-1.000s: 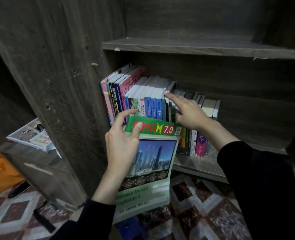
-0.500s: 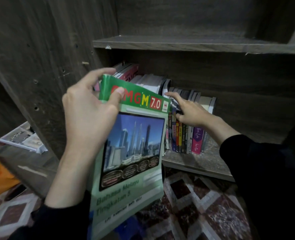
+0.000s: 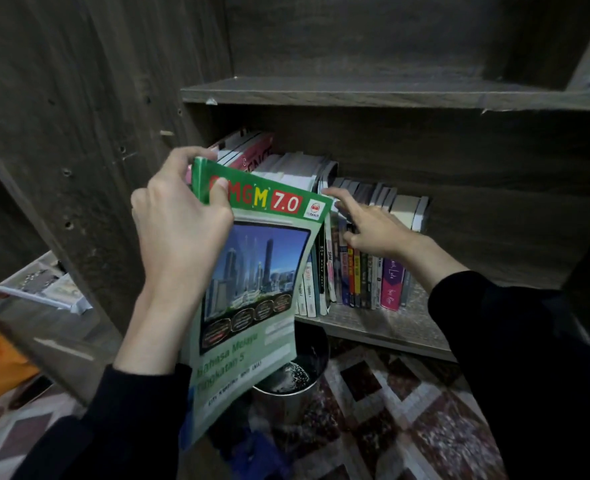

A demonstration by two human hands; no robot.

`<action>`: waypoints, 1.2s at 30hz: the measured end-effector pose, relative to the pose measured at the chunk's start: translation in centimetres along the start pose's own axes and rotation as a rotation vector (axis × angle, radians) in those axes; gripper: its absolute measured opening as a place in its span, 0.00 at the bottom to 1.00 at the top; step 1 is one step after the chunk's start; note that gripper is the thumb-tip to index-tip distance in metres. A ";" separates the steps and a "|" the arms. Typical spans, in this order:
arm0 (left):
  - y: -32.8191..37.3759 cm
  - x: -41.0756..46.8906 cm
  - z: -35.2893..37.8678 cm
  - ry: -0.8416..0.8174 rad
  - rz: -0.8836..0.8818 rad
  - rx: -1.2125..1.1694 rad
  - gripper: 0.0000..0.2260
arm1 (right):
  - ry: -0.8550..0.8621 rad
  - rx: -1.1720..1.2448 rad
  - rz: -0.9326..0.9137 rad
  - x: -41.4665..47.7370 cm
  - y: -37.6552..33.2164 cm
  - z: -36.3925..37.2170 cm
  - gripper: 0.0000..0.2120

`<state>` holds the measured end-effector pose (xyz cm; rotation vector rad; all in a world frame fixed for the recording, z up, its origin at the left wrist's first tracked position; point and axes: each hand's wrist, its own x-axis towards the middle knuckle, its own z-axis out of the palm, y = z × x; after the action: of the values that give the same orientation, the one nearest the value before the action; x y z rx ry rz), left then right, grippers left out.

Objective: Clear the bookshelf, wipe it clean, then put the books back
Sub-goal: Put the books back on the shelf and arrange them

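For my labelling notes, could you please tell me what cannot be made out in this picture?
- Head view: the green workbook, in the left hand's grip, hides the tall books' spines.
- Head view: the paperbacks' spine titles, too small and blurred.
- Head view: the metal pail's contents, half behind the workbook, dim.

The green book (image 3: 252, 278) hides the left part of the row of books (image 3: 369, 271). The thumb of the left hand (image 3: 179, 233) covers its first big letter. Words on the thin spines are too small to read. A shiny pot (image 3: 293, 379) below is half hidden.
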<state>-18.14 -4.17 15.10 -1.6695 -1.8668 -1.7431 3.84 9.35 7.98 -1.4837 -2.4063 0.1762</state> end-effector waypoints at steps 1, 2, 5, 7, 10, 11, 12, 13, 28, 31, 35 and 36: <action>0.2 -0.3 -0.1 0.010 0.018 0.017 0.11 | 0.004 -0.003 -0.003 0.1 0.0 0.1 0.39; 0.3 -0.5 -0.2 0.018 0.024 0.035 0.11 | 0.009 -0.006 -0.008 0.1 0.1 0.1 0.39; 1.1 -0.8 -0.6 0.027 0.019 0.067 0.11 | 0.026 -0.005 -0.019 0.3 0.3 0.4 0.40; 1.7 -0.7 -0.5 0.015 0.009 0.058 0.11 | 0.025 -0.011 -0.018 0.4 0.4 0.5 0.39; 2.7 -0.6 -0.2 -0.005 -0.010 0.048 0.11 | 0.003 -0.001 -0.021 0.3 0.2 0.4 0.39; 3.0 -0.6 -0.1 -0.005 -0.009 0.048 0.11 | -0.001 0.008 -0.016 0.3 0.2 0.4 0.39; 3.4 -0.6 -0.1 -0.005 -0.007 0.051 0.11 | -0.001 0.017 -0.009 0.3 0.1 0.4 0.39; 3.7 -0.6 -0.2 -0.008 -0.007 0.057 0.11 | 0.002 0.023 -0.004 0.3 0.2 0.4 0.39; 6.0 0.2 0.5 -0.094 -0.028 0.143 0.14 | 0.023 -0.002 -0.006 0.3 0.1 0.4 0.39; 6.7 0.6 0.8 -0.075 -0.008 0.171 0.15 | 0.010 0.015 -0.006 0.2 0.1 0.4 0.39; 7.5 1.3 0.3 -0.034 0.022 0.205 0.17 | 0.000 0.018 -0.018 0.1 -0.1 0.2 0.39; 7.7 1.5 0.1 -0.028 0.026 0.208 0.17 | 0.002 0.017 -0.019 0.1 -0.1 0.2 0.39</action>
<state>-13.15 -5.13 21.05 -1.6398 -1.9524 -1.4646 3.65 9.42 7.82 -1.4530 -2.4106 0.1907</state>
